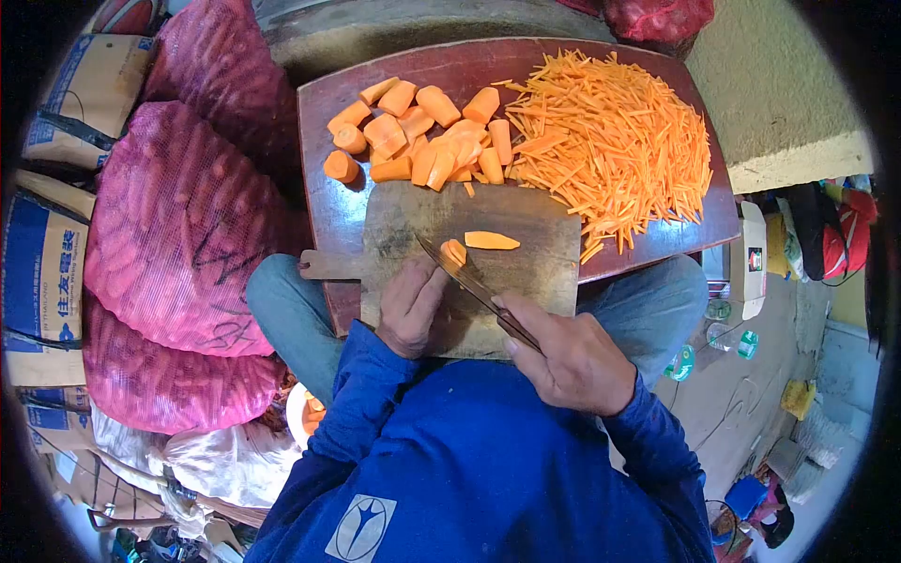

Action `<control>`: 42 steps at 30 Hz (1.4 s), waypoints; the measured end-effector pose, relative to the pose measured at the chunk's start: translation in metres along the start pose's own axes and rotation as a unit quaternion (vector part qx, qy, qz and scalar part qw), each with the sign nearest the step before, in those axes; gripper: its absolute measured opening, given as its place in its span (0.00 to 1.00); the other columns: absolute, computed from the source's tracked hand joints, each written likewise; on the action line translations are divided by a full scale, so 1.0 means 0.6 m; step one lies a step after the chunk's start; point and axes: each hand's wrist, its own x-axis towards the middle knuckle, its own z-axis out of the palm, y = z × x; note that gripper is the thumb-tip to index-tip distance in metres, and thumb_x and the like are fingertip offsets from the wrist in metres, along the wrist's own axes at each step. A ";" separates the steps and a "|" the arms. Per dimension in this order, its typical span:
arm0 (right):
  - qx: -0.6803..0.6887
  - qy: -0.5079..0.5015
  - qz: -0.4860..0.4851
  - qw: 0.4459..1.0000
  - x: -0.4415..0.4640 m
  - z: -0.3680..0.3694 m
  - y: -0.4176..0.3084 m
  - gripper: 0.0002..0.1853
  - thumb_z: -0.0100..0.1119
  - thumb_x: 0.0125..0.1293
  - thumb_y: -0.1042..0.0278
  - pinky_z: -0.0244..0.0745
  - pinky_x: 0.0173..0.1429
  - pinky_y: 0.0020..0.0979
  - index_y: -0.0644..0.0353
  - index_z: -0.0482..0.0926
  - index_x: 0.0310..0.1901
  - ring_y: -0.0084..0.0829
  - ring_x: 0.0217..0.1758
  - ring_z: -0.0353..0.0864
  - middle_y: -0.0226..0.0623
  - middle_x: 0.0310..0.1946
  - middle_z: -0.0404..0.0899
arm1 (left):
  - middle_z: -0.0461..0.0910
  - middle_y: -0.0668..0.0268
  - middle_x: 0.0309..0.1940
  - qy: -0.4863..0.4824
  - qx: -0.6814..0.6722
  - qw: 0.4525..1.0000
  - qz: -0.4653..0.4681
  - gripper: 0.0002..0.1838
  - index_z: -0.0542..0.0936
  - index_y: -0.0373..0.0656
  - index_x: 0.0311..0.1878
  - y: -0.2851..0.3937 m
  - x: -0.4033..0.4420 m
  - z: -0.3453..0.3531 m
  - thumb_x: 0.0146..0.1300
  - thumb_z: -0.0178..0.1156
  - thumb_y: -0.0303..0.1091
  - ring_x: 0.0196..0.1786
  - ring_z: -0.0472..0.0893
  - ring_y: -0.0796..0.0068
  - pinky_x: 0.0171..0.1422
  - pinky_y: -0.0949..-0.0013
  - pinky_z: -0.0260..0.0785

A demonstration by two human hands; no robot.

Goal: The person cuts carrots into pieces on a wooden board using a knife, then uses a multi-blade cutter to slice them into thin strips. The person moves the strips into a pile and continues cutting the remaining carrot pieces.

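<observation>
My right hand (570, 358) grips the dark handle of a knife (477, 289), its blade slanting up and left across a worn wooden cutting board (404, 216). Bunched close to the blade, on its left side, are the fingers of my left hand (411, 302); whatever lies under them is hidden. A few small carrot slices (453, 251) rest against the blade's right side. Just beyond them, one long flat carrot slice (492, 241) lies on the board.
Behind the board, peeled carrot chunks (385, 134) and a large heap of carrot strips (615, 141) cover the reddish-brown table (324, 220). Full pink mesh sacks (178, 225) and blue-and-tan boxes (45, 267) crowd the left. Plastic bottles (721, 336) lie on the floor at right.
</observation>
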 end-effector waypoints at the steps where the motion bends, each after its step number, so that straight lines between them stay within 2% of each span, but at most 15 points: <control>1: -0.006 0.012 -0.017 1.000 0.004 0.006 0.008 0.28 0.64 0.73 0.64 0.83 0.39 0.55 0.63 0.70 0.71 0.61 0.36 0.88 0.58 0.35 0.86 | 0.84 0.43 0.50 0.000 0.000 1.000 0.000 0.29 0.82 0.28 0.56 -0.001 0.001 0.001 0.44 0.68 0.21 0.50 0.87 0.42 0.55 0.50 0.83; 3: -0.011 0.023 -0.033 0.999 0.014 0.019 0.021 0.27 0.63 0.74 0.63 0.82 0.39 0.57 0.63 0.70 0.70 0.62 0.35 0.87 0.59 0.33 0.86 | 0.85 0.46 0.49 0.004 -0.001 1.000 0.001 0.26 0.83 0.30 0.55 -0.004 0.004 0.002 0.47 0.68 0.20 0.47 0.88 0.45 0.53 0.52 0.83; 5: -0.023 -0.012 0.000 1.000 0.033 0.027 0.032 0.25 0.60 0.76 0.61 0.81 0.40 0.59 0.61 0.68 0.68 0.64 0.35 0.86 0.61 0.30 0.85 | 0.85 0.47 0.48 0.033 0.016 0.999 0.005 0.24 0.84 0.31 0.54 -0.001 0.005 0.011 0.49 0.68 0.19 0.46 0.88 0.46 0.51 0.53 0.84; 9: -0.047 -0.035 0.003 0.998 0.072 0.038 0.050 0.23 0.58 0.78 0.60 0.79 0.41 0.63 0.59 0.67 0.67 0.66 0.36 0.85 0.62 0.30 0.84 | 0.85 0.50 0.45 0.070 0.013 0.997 -0.017 0.20 0.85 0.34 0.52 0.007 0.010 0.020 0.53 0.68 0.15 0.42 0.88 0.49 0.46 0.56 0.84; 13: 0.004 -0.013 -0.003 1.000 0.073 0.034 0.057 0.21 0.59 0.78 0.62 0.79 0.42 0.62 0.60 0.70 0.66 0.67 0.37 0.85 0.62 0.33 0.84 | 0.85 0.52 0.44 0.059 0.011 0.998 -0.031 0.20 0.85 0.35 0.51 0.009 0.011 0.021 0.53 0.68 0.14 0.42 0.88 0.50 0.46 0.56 0.84; 16: 0.062 0.016 -0.025 0.998 0.062 0.021 0.045 0.21 0.61 0.77 0.64 0.81 0.43 0.61 0.61 0.72 0.66 0.67 0.39 0.86 0.61 0.37 0.86 | 0.85 0.51 0.45 0.060 0.025 0.998 -0.019 0.21 0.85 0.34 0.52 0.009 0.015 0.009 0.52 0.68 0.15 0.41 0.88 0.50 0.45 0.56 0.84; 17: 0.084 0.037 -0.034 0.995 0.053 0.018 0.037 0.22 0.62 0.76 0.65 0.81 0.43 0.60 0.61 0.73 0.67 0.66 0.39 0.86 0.60 0.39 0.86 | 0.85 0.51 0.45 0.035 0.011 0.999 -0.023 0.22 0.84 0.34 0.52 0.007 0.015 0.003 0.51 0.67 0.16 0.42 0.88 0.50 0.45 0.56 0.84; 19: 0.082 0.046 -0.042 0.995 0.034 0.016 0.028 0.23 0.62 0.76 0.65 0.82 0.43 0.59 0.61 0.72 0.68 0.65 0.40 0.87 0.60 0.40 0.87 | 0.85 0.50 0.46 0.009 -0.005 1.000 -0.025 0.22 0.84 0.33 0.52 0.007 0.013 -0.002 0.50 0.67 0.17 0.42 0.88 0.49 0.45 0.56 0.83; 21: 0.078 0.057 -0.047 0.994 0.018 0.008 0.016 0.25 0.63 0.75 0.65 0.83 0.43 0.57 0.61 0.72 0.69 0.65 0.40 0.88 0.59 0.42 0.87 | 0.84 0.49 0.48 0.001 0.001 0.999 -0.042 0.27 0.83 0.32 0.54 0.008 0.013 0.001 0.44 0.67 0.21 0.45 0.87 0.48 0.47 0.55 0.83; 24: 0.066 0.015 -0.015 0.998 0.006 0.000 0.002 0.25 0.63 0.75 0.66 0.85 0.42 0.55 0.63 0.72 0.69 0.62 0.40 0.89 0.59 0.42 0.87 | 0.84 0.48 0.49 -0.022 -0.015 0.999 -0.033 0.32 0.83 0.31 0.55 0.001 0.008 -0.006 0.38 0.68 0.25 0.46 0.87 0.46 0.49 0.53 0.83; 27: 0.047 0.039 -0.042 0.997 0.002 0.005 0.006 0.27 0.64 0.74 0.66 0.85 0.41 0.54 0.63 0.71 0.70 0.61 0.38 0.89 0.58 0.41 0.88 | 0.84 0.47 0.49 -0.019 -0.007 0.999 -0.033 0.36 0.83 0.31 0.56 0.002 0.006 -0.005 0.35 0.68 0.28 0.46 0.87 0.45 0.50 0.51 0.83; 37: 0.005 0.019 -0.038 0.999 0.008 0.005 0.001 0.27 0.63 0.74 0.64 0.84 0.39 0.54 0.63 0.70 0.70 0.60 0.35 0.89 0.59 0.35 0.87 | 0.84 0.47 0.47 -0.017 0.007 0.999 -0.037 0.35 0.83 0.29 0.56 0.010 0.011 -0.011 0.35 0.66 0.25 0.44 0.87 0.44 0.50 0.51 0.83; 40: -0.006 0.012 -0.030 0.999 0.014 0.011 0.007 0.26 0.62 0.75 0.63 0.83 0.39 0.56 0.63 0.71 0.70 0.61 0.35 0.88 0.60 0.33 0.86 | 0.85 0.47 0.46 -0.003 0.023 1.000 -0.019 0.32 0.83 0.29 0.55 0.007 0.011 -0.007 0.38 0.66 0.24 0.42 0.87 0.45 0.48 0.52 0.83; 42: -0.013 0.007 -0.026 1.000 0.026 0.023 0.029 0.25 0.61 0.76 0.62 0.82 0.40 0.57 0.62 0.71 0.69 0.62 0.36 0.88 0.60 0.32 0.86 | 0.84 0.49 0.45 0.022 0.000 1.000 0.011 0.27 0.83 0.30 0.53 0.000 0.011 -0.004 0.43 0.66 0.20 0.40 0.87 0.48 0.45 0.54 0.83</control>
